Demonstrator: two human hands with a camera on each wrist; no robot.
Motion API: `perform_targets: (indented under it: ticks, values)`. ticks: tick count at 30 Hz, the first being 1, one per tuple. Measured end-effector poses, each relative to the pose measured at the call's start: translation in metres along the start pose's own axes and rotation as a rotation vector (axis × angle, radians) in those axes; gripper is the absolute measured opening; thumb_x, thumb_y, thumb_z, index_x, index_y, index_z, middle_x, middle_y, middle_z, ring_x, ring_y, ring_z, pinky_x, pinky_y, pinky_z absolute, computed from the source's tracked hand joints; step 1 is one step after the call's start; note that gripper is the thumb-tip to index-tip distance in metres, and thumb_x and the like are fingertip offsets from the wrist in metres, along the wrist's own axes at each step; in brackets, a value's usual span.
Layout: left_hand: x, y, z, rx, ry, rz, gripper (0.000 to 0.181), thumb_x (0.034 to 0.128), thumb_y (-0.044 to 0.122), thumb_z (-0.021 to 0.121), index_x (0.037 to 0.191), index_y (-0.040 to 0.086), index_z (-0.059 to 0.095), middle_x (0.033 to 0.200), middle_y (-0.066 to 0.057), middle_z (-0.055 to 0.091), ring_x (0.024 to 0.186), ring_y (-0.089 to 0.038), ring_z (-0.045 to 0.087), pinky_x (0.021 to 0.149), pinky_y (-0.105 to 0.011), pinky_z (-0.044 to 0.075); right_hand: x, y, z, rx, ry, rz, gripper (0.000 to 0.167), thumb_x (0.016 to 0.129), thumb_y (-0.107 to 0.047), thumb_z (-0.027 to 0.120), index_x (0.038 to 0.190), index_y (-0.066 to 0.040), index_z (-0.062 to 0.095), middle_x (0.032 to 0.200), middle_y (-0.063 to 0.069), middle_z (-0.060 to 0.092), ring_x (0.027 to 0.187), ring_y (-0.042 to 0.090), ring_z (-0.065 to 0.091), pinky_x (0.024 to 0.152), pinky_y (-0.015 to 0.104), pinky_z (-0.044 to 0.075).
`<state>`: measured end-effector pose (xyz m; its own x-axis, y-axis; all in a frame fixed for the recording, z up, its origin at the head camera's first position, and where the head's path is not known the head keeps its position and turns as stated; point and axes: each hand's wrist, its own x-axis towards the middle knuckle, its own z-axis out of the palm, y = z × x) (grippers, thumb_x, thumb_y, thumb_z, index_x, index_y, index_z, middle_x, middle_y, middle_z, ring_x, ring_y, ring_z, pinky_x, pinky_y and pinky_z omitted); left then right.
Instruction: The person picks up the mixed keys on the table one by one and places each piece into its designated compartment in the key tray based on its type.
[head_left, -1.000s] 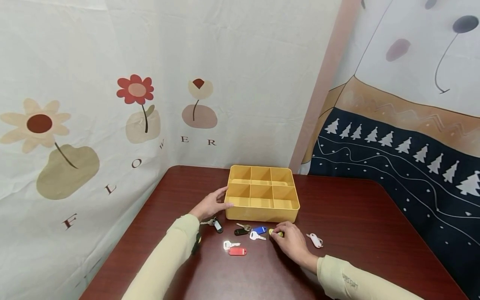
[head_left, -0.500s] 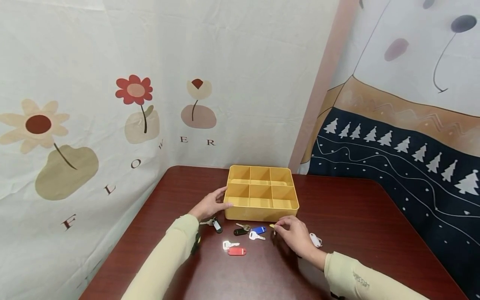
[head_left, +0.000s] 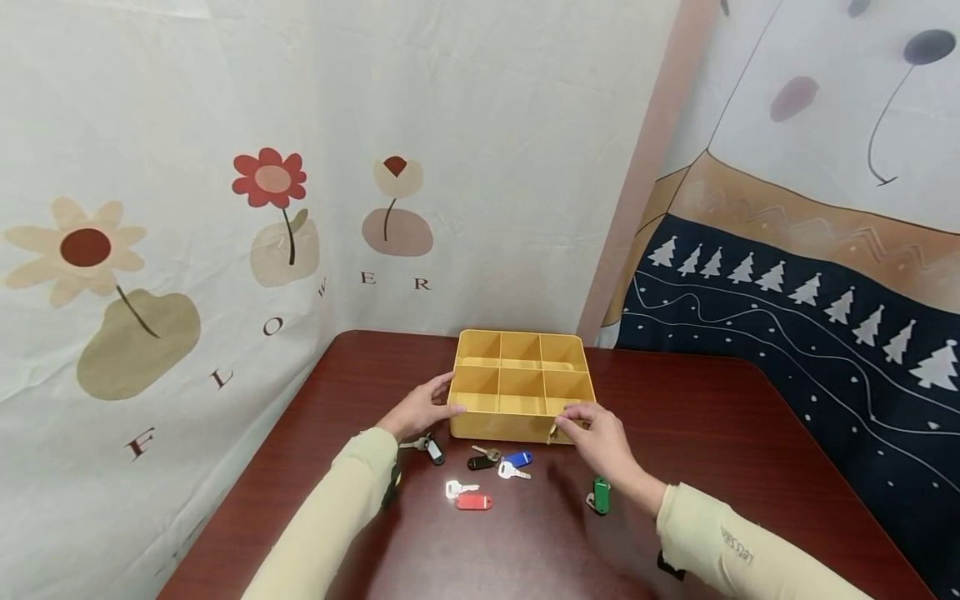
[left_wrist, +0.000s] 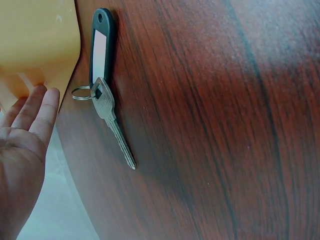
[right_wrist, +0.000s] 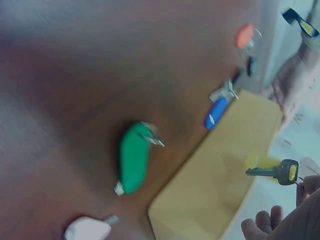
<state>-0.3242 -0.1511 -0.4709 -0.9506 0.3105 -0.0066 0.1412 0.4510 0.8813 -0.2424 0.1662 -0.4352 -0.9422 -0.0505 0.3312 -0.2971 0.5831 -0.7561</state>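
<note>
Printed cloth [head_left: 480, 167] backed a reddish table [head_left: 712, 442] bearing a yellow divided box [head_left: 522, 385], against whose left side the left hand [head_left: 416, 412] laid fairly straight fingers, seemingly to steady it. The right hand [head_left: 600, 437] pinched a yellow-tagged key [right_wrist: 287, 171] by its ring (probably to let it dangle), with the front wall [head_left: 495, 427] between it and the compartments [head_left: 522, 403]; a red tag [head_left: 474, 502], blue tag [head_left: 517, 460] and green tag [head_left: 602, 497] lay nearby.

Yellow tag [right_wrist: 264, 162] — part-hidden behind its key [right_wrist: 283, 172] in R-wrist view, where white tag [right_wrist: 89, 230] is blurred and cut off at bottom, green tag [right_wrist: 134, 159] blurred too. L-wrist cam crops yellow box [left_wrist: 37, 37] and L hand [left_wrist: 22, 152]; R-sleeve lettering [head_left: 738, 543] — too small to read.
</note>
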Motion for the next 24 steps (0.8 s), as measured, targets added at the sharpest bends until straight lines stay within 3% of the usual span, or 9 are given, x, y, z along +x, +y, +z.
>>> perform_targets:
  ticks: [8,17,24]
  values:
    - [0.000,-0.001,-0.001,-0.013,-0.016,0.050,0.081,0.0918,0.017,0.073,0.154,-0.002,0.026,0.151,-0.028,0.038,0.139,-0.040,0.037,0.110,-0.049,0.036,0.024,-0.007,-0.019,0.025,0.033,0.053,0.011,0.091,-0.016,0.073,0.092,-0.006,0.078,0.104,0.008,0.069,0.097,0.023,0.063,0.076,0.031,0.050]
    - [0.001,-0.001,-0.001,-0.026,-0.016,0.045,0.081,0.0918,0.017,0.074,0.155,-0.002,0.026,0.151,-0.027,0.037,0.139,-0.039,0.037,0.110,-0.049,0.035,0.048,-0.001,-0.030,0.058,0.064,0.159,0.023,0.096,-0.022,0.067,0.106,-0.003,0.076,0.119,0.013,0.066,0.110,0.026,0.058,0.090,0.042,0.049]
    - [0.002,-0.002,-0.001,-0.018,-0.007,0.032,0.082,0.0912,0.018,0.074,0.155,-0.001,0.027,0.152,-0.026,0.037,0.140,-0.037,0.037,0.110,-0.048,0.035,0.062,0.007,-0.034,0.061,0.107,0.212,0.025,0.097,-0.023,0.066,0.108,-0.002,0.074,0.113,0.015,0.068,0.105,0.027,0.057,0.091,0.044,0.049]
